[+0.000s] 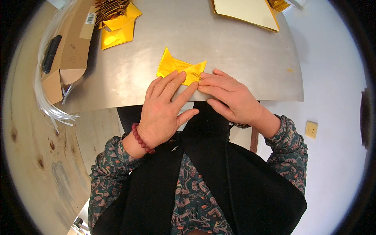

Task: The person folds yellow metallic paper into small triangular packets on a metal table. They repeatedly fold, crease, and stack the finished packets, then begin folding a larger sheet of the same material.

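Observation:
A folded piece of shiny gold paper lies on the metal tabletop near its front edge, with two pointed corners standing up. My left hand rests over its near left side, fingers spread and pressing flat on the paper. At the paper's right end is my right hand, its fingertips drawn together at the corner, where they seem to pinch the edge. The fingers hide the paper's near edge.
Several finished-looking gold paper folds are heaped at the far left, beside a cardboard box with a black object on it. White plastic strands hang there. A stack of gold-edged sheets lies far right on the metal table.

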Tool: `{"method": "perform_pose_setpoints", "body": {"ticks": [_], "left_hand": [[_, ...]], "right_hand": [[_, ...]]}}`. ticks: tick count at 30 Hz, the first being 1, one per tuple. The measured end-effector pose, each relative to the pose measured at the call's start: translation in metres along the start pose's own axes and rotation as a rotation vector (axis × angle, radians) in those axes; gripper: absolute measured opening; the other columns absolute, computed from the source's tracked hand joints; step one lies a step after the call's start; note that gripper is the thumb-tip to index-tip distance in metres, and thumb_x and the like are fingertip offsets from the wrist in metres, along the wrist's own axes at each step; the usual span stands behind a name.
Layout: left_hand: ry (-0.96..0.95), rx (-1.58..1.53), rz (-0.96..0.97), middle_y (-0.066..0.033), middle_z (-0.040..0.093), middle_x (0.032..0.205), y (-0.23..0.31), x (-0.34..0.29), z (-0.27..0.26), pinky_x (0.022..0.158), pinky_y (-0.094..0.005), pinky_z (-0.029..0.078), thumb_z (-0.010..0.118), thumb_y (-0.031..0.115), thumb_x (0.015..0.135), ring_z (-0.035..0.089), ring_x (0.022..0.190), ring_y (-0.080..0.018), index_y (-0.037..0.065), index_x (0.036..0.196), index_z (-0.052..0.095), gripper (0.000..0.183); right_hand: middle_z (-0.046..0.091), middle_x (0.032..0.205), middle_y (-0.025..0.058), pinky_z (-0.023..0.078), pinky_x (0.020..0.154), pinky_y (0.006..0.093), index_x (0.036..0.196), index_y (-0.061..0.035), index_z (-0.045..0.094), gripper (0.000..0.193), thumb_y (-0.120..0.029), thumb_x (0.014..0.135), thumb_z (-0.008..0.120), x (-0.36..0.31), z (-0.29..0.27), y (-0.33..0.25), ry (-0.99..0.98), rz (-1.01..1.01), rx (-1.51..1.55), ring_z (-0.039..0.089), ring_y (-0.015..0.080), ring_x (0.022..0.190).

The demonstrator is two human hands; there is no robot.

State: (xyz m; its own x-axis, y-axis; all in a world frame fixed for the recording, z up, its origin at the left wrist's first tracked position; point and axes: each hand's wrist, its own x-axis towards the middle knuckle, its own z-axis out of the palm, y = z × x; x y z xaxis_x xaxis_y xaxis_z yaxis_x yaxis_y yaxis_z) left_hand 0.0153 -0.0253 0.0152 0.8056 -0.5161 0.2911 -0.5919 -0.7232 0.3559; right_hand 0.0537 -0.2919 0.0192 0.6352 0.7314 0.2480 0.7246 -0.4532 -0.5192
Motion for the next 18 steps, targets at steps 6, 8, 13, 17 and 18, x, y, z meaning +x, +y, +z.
{"method": "perform_pose_setpoints", "body": {"ticks": [6, 8, 13, 17, 18], "left_hand": [[-0.018, -0.001, 0.008, -0.0178, 0.053, 0.157, 0.002, -0.003, 0.002, 0.126, -0.0544, 0.034, 0.082, 0.045, 0.09, 0.047, 0.149, -0.0372, 0.019, 0.153, 0.062, 0.071], [-0.017, -0.006, 0.008, -0.0185, 0.051, 0.158, 0.003, -0.004, 0.003, 0.126, -0.0545, 0.033, 0.083, 0.044, 0.089, 0.047, 0.149, -0.0377, 0.019, 0.154, 0.061, 0.073], [-0.023, -0.006, -0.004, -0.0186, 0.048, 0.162, 0.005, -0.004, 0.005, 0.127, -0.0557, 0.034, 0.089, 0.038, 0.08, 0.045, 0.149, -0.0389, 0.019, 0.154, 0.061, 0.082], [-0.029, -0.02, -0.012, -0.0183, 0.047, 0.162, 0.006, -0.004, 0.005, 0.127, -0.0561, 0.033, 0.091, 0.037, 0.078, 0.045, 0.15, -0.0389, 0.019, 0.155, 0.06, 0.085], [-0.032, -0.024, -0.015, -0.0181, 0.047, 0.162, 0.006, -0.004, 0.004, 0.127, -0.0561, 0.033, 0.091, 0.036, 0.078, 0.045, 0.15, -0.0389, 0.02, 0.156, 0.06, 0.086]], "right_hand": [[0.063, 0.148, 0.0147, 0.047, 0.122, 0.0498, 0.141, -0.007, 0.066, 0.042, -0.011, 0.1, 0.068, -0.002, -0.003, 0.0, 0.062, 0.113, 0.153, 0.064, 0.033, 0.135], [0.063, 0.149, 0.0152, 0.049, 0.119, 0.0483, 0.14, -0.0069, 0.067, 0.042, -0.01, 0.099, 0.068, -0.002, -0.001, -0.005, 0.133, 0.206, 0.244, 0.064, 0.0341, 0.135], [0.064, 0.145, 0.0147, 0.051, 0.115, 0.0436, 0.14, -0.0044, 0.068, 0.044, -0.013, 0.097, 0.071, 0.004, 0.006, -0.01, 0.127, 0.012, -0.15, 0.06, 0.0339, 0.134], [0.064, 0.142, 0.014, 0.051, 0.114, 0.042, 0.139, -0.0019, 0.067, 0.045, -0.016, 0.097, 0.073, 0.006, 0.01, -0.013, 0.137, 0.039, -0.231, 0.059, 0.0328, 0.133], [0.063, 0.143, 0.0142, 0.051, 0.114, 0.0421, 0.14, -0.0019, 0.067, 0.045, -0.016, 0.097, 0.072, 0.007, 0.011, -0.013, 0.139, 0.062, -0.232, 0.059, 0.033, 0.133]]}}
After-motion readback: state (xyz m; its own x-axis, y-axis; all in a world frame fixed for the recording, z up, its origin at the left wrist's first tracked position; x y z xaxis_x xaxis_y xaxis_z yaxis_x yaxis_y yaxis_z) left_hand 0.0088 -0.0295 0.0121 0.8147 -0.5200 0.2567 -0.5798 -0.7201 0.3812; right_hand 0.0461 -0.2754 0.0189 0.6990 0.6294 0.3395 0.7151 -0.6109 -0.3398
